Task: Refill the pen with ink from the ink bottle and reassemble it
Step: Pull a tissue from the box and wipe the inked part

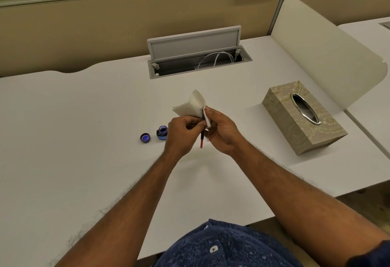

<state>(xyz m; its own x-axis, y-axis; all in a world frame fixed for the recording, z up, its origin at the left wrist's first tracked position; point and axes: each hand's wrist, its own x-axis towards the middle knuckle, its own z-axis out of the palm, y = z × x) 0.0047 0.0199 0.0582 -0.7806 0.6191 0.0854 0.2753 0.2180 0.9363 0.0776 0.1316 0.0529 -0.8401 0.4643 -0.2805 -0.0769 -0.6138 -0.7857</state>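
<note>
Above the white desk [84, 119], my left hand [182, 135] grips a thin pen part [201, 142] whose red lower end points down. My right hand [221, 131] pinches a white tissue [193, 105] around the part's upper end, which is hidden by the tissue and fingers. The small ink bottle [162, 132] stands uncapped on the desk just left of my left hand, blue ink visible at its mouth. Its dark cap [145, 137] lies upturned a little further left.
A patterned beige tissue box [304, 119] lies to the right. At the back, a cable hatch [198, 60] stands with its lid up. A cream divider panel [329, 55] rises at the right, and a partition wall runs behind.
</note>
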